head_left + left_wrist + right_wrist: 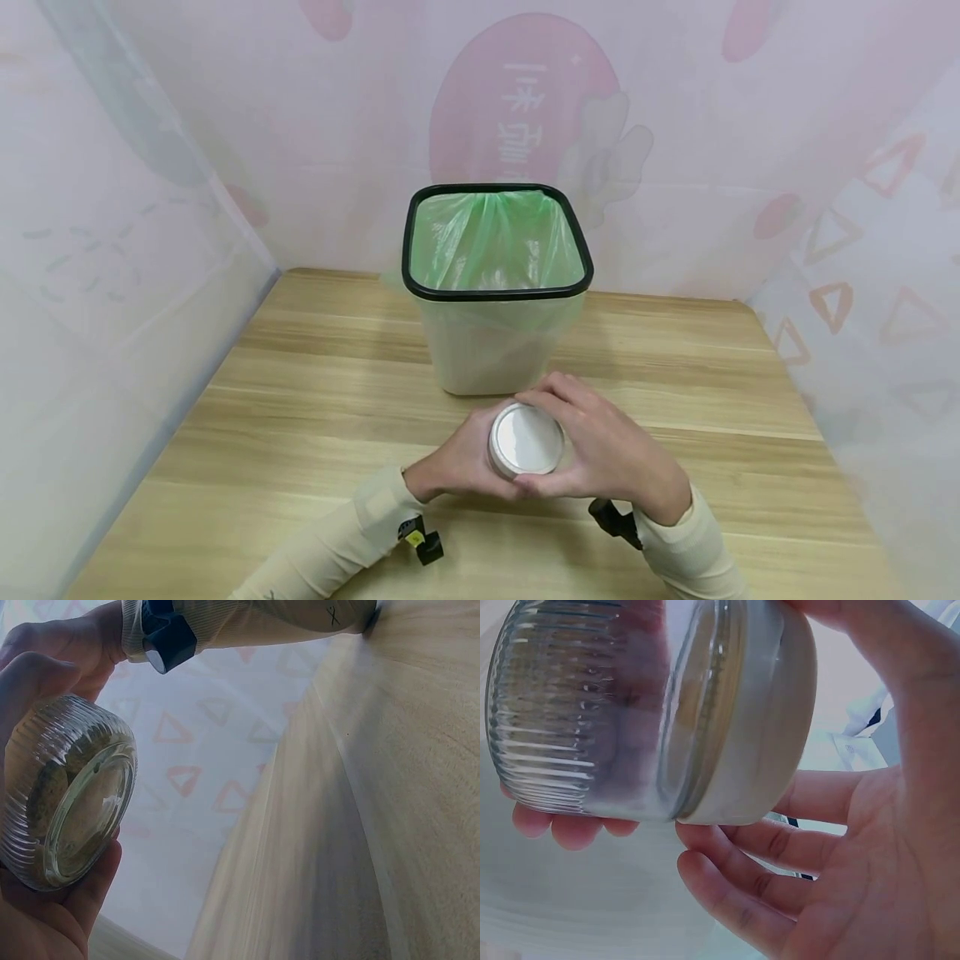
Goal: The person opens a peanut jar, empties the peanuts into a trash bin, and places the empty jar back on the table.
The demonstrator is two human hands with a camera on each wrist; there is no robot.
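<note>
It's a clear glass jar (71,795), finely ribbed, its smooth white lid (528,438) on and facing up, held aloft near six o'clock from the bin (498,295).

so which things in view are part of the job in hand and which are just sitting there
Part of the job:
Glass jar, left fingers around it
White lid, on the jar, right fingers at its rim

Seemingly just there:
Bin, standing beyond the jar
Green liner, in the bin

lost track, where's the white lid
In the head view, the white lid sits just right of centre, on the jar between left hand and right hand.
</note>
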